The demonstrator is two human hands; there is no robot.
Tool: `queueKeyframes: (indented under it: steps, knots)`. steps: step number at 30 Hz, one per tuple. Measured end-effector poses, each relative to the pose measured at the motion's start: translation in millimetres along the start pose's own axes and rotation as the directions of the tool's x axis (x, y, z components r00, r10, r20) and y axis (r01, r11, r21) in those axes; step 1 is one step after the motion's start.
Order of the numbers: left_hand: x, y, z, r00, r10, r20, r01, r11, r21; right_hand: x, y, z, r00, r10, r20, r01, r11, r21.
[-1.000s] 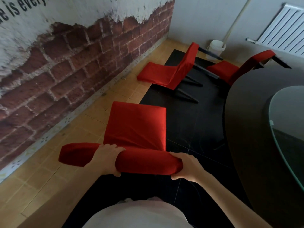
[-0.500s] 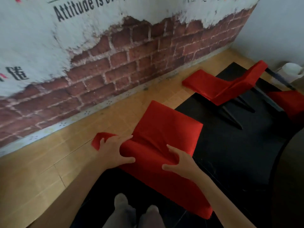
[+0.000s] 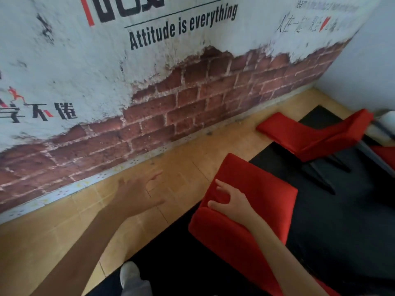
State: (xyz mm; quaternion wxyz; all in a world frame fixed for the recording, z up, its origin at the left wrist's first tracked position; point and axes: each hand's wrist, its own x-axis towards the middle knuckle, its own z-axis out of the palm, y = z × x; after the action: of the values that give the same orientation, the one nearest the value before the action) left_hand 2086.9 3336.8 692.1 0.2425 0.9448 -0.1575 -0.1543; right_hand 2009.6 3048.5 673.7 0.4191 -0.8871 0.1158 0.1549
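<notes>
A red fabric-covered chair (image 3: 256, 195) stands right in front of me, its seat facing away and its backrest top toward me. My right hand (image 3: 232, 202) rests on the crease between backrest and seat, fingers loosely spread on the red cover. My left hand (image 3: 139, 192) hovers off the chair to the left, over the tan floor, fingers spread and holding nothing.
A brick-pattern wall (image 3: 192, 99) with printed lettering runs along the left and back. A second red chair (image 3: 310, 137) with black legs stands at the right on a black mat (image 3: 342, 221). My foot (image 3: 130, 276) shows at the bottom.
My left hand has let go of the chair's backrest and moved out to the left over the floor. The view has swung left toward the wall; my right hand stays on the chair.
</notes>
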Motion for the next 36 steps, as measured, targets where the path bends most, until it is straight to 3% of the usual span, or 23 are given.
queueKeyframes:
  steps: [6, 15, 24, 29, 36]
  knots:
    - [60.4, -62.4, -54.4, 0.989, 0.135, 0.059, -0.129, 0.987, -0.100, 39.7, -46.6, 34.4, 0.977, 0.163, -0.137, -0.150, 0.983, 0.102]
    - [197.8, -39.3, -75.6, 0.914, 0.324, 0.245, -0.280, 0.940, -0.197, 98.7, -49.8, 27.6, 0.896, 0.347, -0.279, -0.285, 0.928, 0.240]
    - [365.8, 23.7, -92.8, 0.884, 0.372, 0.285, -0.391, 0.920, 0.011, 203.6, -41.2, -54.8, 0.794, 0.458, -0.400, -0.300, 0.867, 0.398]
    - [454.5, 50.9, -102.4, 0.853, 0.448, 0.268, -0.432, 0.894, -0.118, 259.7, -38.0, -107.5, 0.754, 0.491, -0.436, -0.305, 0.850, 0.429]
    - [580.0, 102.7, -90.5, 0.831, 0.464, 0.308, -0.443, 0.886, -0.141, 344.2, -20.0, -174.8, 0.714, 0.526, -0.462, -0.315, 0.831, 0.459]
